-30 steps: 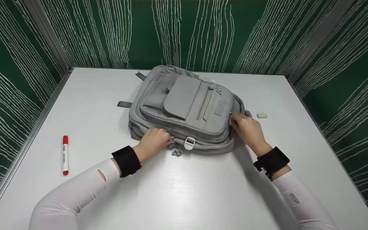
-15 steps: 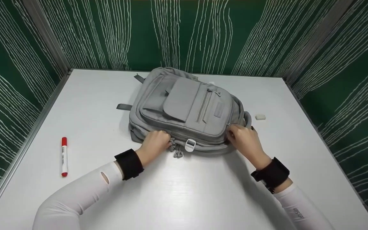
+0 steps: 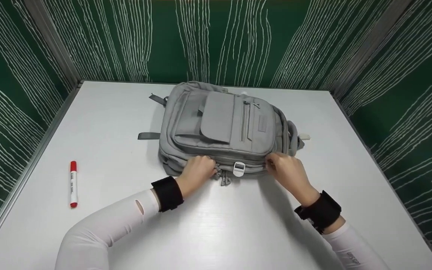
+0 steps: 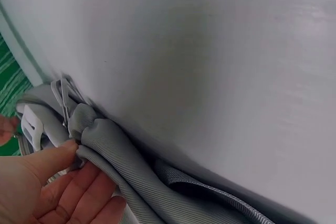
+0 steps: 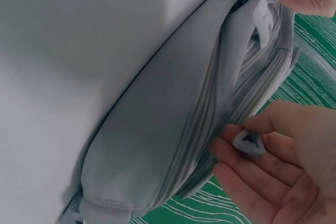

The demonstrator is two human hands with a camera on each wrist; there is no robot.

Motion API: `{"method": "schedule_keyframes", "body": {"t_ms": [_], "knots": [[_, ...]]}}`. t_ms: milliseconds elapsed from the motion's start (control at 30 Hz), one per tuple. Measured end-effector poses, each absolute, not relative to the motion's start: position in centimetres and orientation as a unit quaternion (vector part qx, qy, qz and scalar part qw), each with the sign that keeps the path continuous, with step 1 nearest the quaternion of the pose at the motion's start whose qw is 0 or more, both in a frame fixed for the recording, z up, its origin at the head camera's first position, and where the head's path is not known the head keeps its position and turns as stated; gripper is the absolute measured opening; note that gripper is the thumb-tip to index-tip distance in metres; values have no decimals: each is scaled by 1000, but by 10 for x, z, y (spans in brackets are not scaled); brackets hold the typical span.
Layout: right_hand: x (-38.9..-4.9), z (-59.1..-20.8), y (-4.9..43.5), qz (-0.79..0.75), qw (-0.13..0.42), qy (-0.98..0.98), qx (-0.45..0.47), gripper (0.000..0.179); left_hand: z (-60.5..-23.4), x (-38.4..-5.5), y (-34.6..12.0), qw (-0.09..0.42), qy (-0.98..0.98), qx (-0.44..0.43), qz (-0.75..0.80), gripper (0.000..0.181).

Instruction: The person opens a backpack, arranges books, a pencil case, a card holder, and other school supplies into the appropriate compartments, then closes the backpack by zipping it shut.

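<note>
A grey backpack [image 3: 218,120] lies front side up in the head view, its zipped side facing the person. My left hand [image 3: 197,171] pinches a fold of its near side; in the left wrist view the thumb presses on the grey fabric [image 4: 113,142] beside dangling zip pulls [image 4: 64,100]. Further right, at the near corner, my right hand [image 3: 288,172] pinches a zipper. Its triangular grey zip pull [image 5: 251,149] rests against the fingers in the right wrist view. Between the hands sits a white buckle [image 3: 239,173].
A red-capped white marker [image 3: 74,185] lies at the left of the white table [image 3: 208,228]. Behind the backpack's right end, a small white eraser [image 3: 305,136] is partly covered. A loose grey strap [image 3: 149,135] sticks out left. Green walls with white streaks [image 3: 163,41] enclose the table.
My right hand has travelled along the zipper toward the near corner. The backpack has turned slightly and shifted right, with my left hand moving right along with it. The eraser is now partly covered.
</note>
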State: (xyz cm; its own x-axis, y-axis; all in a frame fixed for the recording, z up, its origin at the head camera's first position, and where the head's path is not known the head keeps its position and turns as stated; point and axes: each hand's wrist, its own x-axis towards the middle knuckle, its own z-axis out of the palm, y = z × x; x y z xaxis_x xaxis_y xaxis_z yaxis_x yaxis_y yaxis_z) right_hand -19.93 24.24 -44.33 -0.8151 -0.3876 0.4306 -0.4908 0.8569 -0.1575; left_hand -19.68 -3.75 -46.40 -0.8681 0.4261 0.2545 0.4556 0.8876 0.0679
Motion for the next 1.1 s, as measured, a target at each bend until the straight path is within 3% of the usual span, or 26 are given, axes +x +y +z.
{"method": "schedule_keyframes", "body": {"t_ms": [467, 1100], "knots": [[-191, -446, 213, 132, 211, -925, 285, 11, -469, -193, -38, 185, -951, -247, -23, 25], [-202, -446, 151, 140, 209, -904, 345, 6, -472, -184, -42, 194, -942, -273, 6, 9]]}}
